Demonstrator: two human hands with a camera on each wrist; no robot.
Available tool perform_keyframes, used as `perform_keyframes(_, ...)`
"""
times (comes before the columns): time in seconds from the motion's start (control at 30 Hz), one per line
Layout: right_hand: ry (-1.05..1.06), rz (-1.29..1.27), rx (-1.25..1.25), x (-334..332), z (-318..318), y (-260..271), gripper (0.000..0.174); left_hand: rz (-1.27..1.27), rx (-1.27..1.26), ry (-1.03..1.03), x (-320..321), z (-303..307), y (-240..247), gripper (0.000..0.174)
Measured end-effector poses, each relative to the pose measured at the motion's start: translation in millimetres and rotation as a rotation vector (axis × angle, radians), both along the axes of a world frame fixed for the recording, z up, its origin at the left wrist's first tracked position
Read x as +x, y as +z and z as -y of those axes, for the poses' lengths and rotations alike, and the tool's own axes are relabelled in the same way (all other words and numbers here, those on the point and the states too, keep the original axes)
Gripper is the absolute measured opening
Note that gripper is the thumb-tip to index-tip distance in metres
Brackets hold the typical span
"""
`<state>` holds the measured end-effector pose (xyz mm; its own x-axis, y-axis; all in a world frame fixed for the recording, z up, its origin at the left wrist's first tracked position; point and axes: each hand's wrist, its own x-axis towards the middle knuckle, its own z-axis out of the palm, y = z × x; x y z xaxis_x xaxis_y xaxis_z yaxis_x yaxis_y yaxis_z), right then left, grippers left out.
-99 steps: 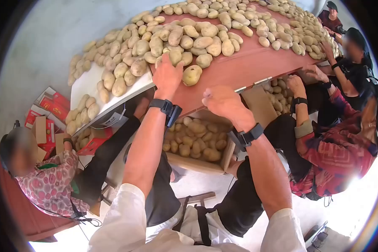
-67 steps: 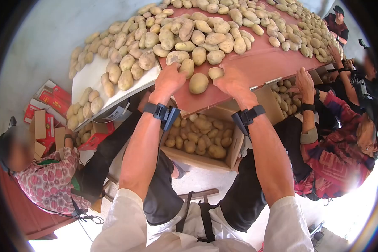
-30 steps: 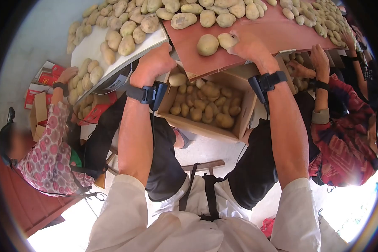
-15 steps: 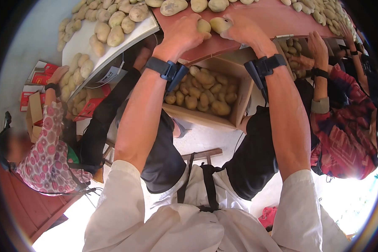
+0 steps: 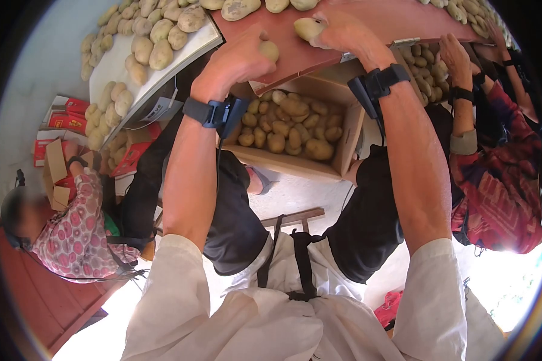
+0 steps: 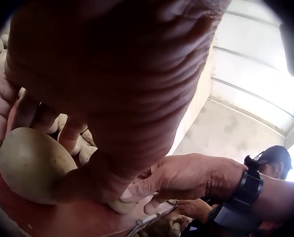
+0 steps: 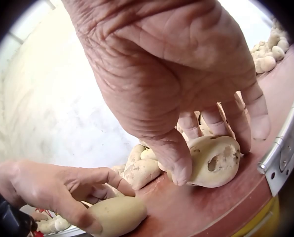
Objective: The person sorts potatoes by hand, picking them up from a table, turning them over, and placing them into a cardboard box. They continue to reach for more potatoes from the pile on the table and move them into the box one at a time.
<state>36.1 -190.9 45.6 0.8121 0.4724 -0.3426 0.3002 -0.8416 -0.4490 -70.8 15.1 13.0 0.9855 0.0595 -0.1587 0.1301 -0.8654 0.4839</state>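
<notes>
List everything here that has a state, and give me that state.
Left hand: gripping a potato
Its potato: smooth on the visible side
Right hand: gripping a potato
Its potato: pitted by a hollow
Wooden-coloured box: open, holding potatoes
Red table: bearing potatoes

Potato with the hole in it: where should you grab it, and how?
I'd come from above and grip the potato by its whole end, away from the hole. It is longish and rounded, so thumb and fingers can likely close round it, about as the right hand holds it now, just over the red tabletop.
</notes>
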Motion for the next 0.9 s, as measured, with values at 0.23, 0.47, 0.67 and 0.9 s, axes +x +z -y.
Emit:
perform_keyframes(0.23, -0.085, 0.043, 0.144, 0.7, 6.5, -16.4, 0.056, -0.178, -0.028, 0.226, -31.3, -17.3, 12.8, 0.064)
perform_keyframes(0.47, -0.050, 0.153, 0.144, -2.1, 11.1, -16.1, 0.064, -0.358, 0.025, 0.270, -45.2, -8.2, 33.9, 0.064)
perform_keyframes(0.67, -0.062, 0.069, 0.150, -6.1, 10.2, -13.8, 0.066, -0.212, 0.134, 0.069, -43.9, -36.2, -6.3, 0.051)
perform_keyframes(0.9, 0.031, 0.289, 0.222, 3.2, 4.0, -35.6, 0.057, -0.163, 0.125, 0.113, -39.6, -35.1, -0.2, 0.046)
